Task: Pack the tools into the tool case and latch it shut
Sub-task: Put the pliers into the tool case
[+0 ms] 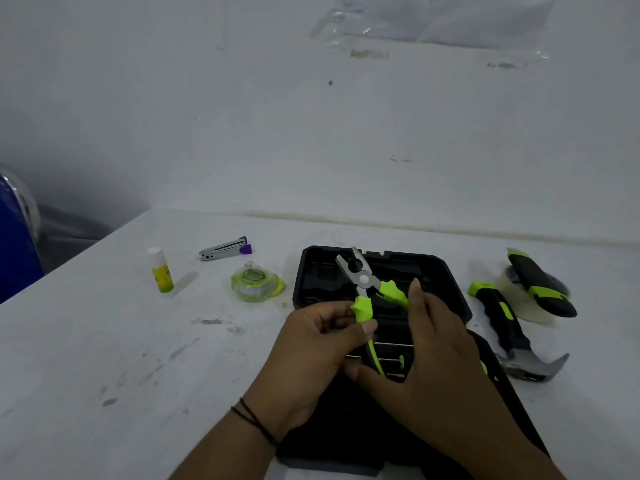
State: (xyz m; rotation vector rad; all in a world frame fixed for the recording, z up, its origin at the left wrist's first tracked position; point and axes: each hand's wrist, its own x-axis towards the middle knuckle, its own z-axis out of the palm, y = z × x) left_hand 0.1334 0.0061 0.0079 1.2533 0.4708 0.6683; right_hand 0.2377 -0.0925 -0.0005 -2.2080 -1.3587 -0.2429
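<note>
Both hands gripped the pliers (363,284) over the open tool case (384,296) — left hand (311,344) pinching one green handle, right hand (426,344) curled round the other. The hammer (509,327) lay on the worktop (121,341) just right of the case.

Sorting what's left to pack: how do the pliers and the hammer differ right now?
The pliers are held in both hands above the open case; the hammer lies untouched on the table right of it. The pliers' handles are spread apart; the hammer has one handle. Both have green-and-black grips.
</note>
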